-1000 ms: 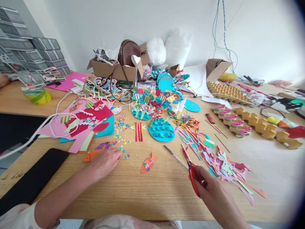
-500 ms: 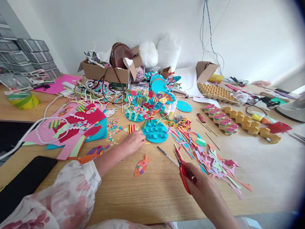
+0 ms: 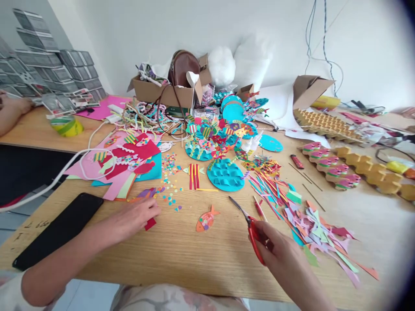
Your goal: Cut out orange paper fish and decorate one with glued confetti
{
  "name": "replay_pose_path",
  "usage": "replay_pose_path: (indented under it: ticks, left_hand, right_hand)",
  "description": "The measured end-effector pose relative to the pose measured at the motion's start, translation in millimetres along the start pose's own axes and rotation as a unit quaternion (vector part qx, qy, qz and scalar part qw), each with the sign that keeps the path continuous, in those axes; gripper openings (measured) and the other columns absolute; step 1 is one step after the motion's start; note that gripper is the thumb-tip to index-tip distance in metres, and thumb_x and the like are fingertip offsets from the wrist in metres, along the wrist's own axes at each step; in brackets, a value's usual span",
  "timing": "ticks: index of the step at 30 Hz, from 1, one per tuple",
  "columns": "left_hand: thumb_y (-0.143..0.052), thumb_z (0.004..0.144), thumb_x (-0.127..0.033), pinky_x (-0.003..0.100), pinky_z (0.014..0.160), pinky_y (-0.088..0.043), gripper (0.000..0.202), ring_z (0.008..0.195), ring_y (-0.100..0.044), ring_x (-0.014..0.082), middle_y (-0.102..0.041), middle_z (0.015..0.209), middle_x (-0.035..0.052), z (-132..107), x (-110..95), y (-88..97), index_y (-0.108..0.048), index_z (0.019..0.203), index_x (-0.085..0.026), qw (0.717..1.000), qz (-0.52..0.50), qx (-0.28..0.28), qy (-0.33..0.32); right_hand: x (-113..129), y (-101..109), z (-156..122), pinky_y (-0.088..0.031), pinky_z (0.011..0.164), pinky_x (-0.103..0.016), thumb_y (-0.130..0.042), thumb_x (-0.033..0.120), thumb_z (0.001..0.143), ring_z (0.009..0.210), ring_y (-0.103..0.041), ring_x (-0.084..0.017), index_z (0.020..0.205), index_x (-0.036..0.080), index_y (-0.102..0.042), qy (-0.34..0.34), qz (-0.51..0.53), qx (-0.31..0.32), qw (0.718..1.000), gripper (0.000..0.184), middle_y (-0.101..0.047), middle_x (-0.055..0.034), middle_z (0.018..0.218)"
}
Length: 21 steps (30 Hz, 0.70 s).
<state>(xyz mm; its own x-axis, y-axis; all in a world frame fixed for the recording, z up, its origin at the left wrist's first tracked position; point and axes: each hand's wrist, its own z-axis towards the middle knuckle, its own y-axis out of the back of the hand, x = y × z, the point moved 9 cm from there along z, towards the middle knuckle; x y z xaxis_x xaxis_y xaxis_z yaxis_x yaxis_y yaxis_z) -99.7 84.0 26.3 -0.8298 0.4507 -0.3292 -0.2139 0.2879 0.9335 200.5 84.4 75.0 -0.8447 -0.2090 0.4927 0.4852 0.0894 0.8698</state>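
Red-handled scissors (image 3: 249,220) are gripped in my right hand (image 3: 279,250), blades together and pointing up-left above the table. My left hand (image 3: 139,214) rests low at the left, fingers curled over a dark red paper piece (image 3: 150,223). Between the hands lies an orange paper fish (image 3: 205,219) with coloured dots. Farther up, a striped paper fish (image 3: 193,170) has red and yellow strips hanging past its lower edge, beside a blue disc with raised loops (image 3: 226,175). A red and white pen-like stick (image 3: 260,208) lies just beyond the scissors.
Paper strips and scraps (image 3: 320,229) spread at right, near egg-carton pieces (image 3: 372,170). A black phone-like slab (image 3: 60,231) and coloured sheets (image 3: 113,190) lie left. Behind stands a cardboard box (image 3: 162,93). Another person's hand (image 3: 16,108) shows at the left edge.
My left hand has moved from beside the blue disc back and left to the red paper. The scissor blades have closed. The view has turned left, bringing another person's hand in.
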Motion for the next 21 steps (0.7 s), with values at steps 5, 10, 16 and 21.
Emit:
replay_pose_path:
  ticks: [5, 10, 16, 21]
  left_hand:
    - [-0.048, 0.074, -0.007, 0.038, 0.087, -0.04, 0.015, 0.089, -0.053, 0.0221, -0.06, 0.091, 0.0072, 1, 0, -5.3, -0.057, 0.075, -0.018, 0.999, 0.015, -0.012, -0.027]
    - [-0.041, 0.076, -0.007, 0.034, 0.08, -0.041, 0.017, 0.083, -0.054, 0.0197, -0.061, 0.085, 0.0046, -2, -6, 6.4, -0.054, 0.072, -0.019, 0.999, -0.036, 0.011, 0.017]
    - [-0.045, 0.072, -0.012, 0.022, 0.062, -0.041, 0.013, 0.072, -0.056, 0.0145, -0.059, 0.076, -0.0017, 7, -31, 19.3, -0.054, 0.077, -0.021, 0.94, -0.314, -0.062, 0.115]
    - [-0.053, 0.065, -0.012, 0.024, 0.065, -0.043, 0.021, 0.07, -0.056, 0.0148, -0.06, 0.077, -0.0012, 30, -64, 12.8, -0.056, 0.084, -0.021, 0.884, -0.438, -0.113, 0.117]
  right_hand:
    - [5, -5, 3, -0.04, 0.044, -0.025, -0.041, 0.03, 0.077, 0.046, -0.055, -0.016, 0.089, 0.017, -0.061, -0.002, 0.005, 0.01, 1.0, 0.027, -0.063, -0.0029, 0.057]
    - [1, -11, 1, -0.04, 0.046, -0.025, -0.044, 0.029, 0.077, 0.049, -0.054, -0.016, 0.087, 0.017, -0.06, -0.017, 0.055, 0.013, 0.998, 0.022, -0.06, -0.0018, 0.057]
    - [30, -38, 8, -0.041, 0.05, -0.023, -0.052, 0.024, 0.074, 0.057, -0.054, -0.014, 0.073, 0.019, -0.054, -0.04, 0.261, 0.062, 0.963, 0.005, -0.059, -0.0008, 0.065]
    - [66, -60, 28, -0.04, 0.052, -0.024, -0.064, 0.028, 0.067, 0.058, -0.05, -0.013, 0.079, 0.018, -0.055, -0.056, 0.366, 0.08, 0.926, 0.018, -0.055, 0.0017, 0.064]
